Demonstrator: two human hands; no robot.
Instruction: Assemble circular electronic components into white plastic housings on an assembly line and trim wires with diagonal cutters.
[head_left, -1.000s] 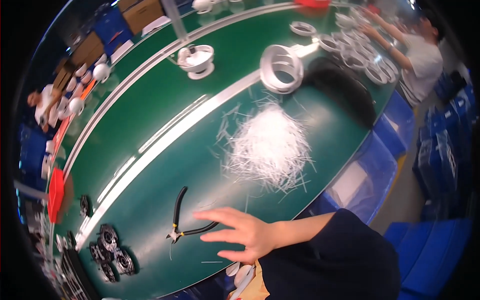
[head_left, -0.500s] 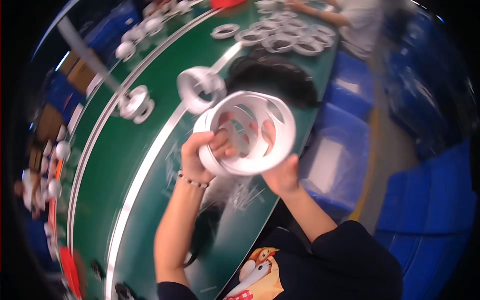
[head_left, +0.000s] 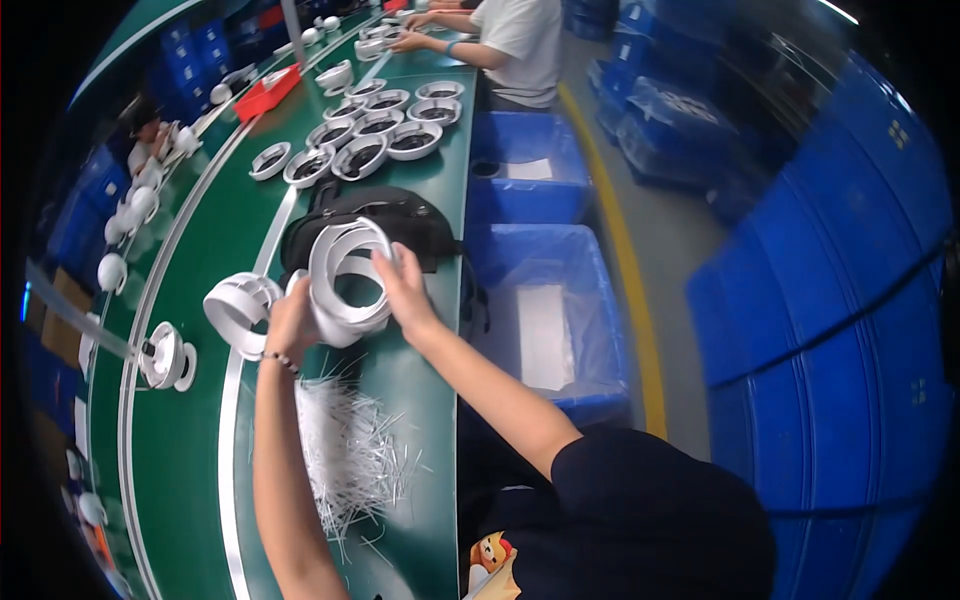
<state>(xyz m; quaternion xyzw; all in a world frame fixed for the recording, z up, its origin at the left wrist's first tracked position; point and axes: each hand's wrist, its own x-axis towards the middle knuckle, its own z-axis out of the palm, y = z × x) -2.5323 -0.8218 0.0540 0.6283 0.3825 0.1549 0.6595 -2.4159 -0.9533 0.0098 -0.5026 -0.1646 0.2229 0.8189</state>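
A white ring-shaped plastic housing (head_left: 345,325) is held between both my hands, its round opening turned up and toward me. My left hand (head_left: 291,320) grips its left side, with the fingertips partly hidden. On the right rim, my right hand (head_left: 404,292) is closed with fingers and thumb around the edge. A similar white housing (head_left: 222,306) lies on its side on the table, just left of my left hand. Behind the held housing lies a black bag (head_left: 425,215). Nearer to me is a heap of thin white plastic strips (head_left: 335,450).
Several white rings with dark centres (head_left: 360,157) stand farther along the green table (head_left: 185,480). A white fixture (head_left: 167,357) sits at left by the rail. Blue lined bins (head_left: 600,340) stand along the right edge. A co-worker (head_left: 515,45) works at the far end.
My view has swung, showing more of the far table and the bins. The housing, still in both hands, now appears smaller and lower toward the table, with my arms stretched farther out.
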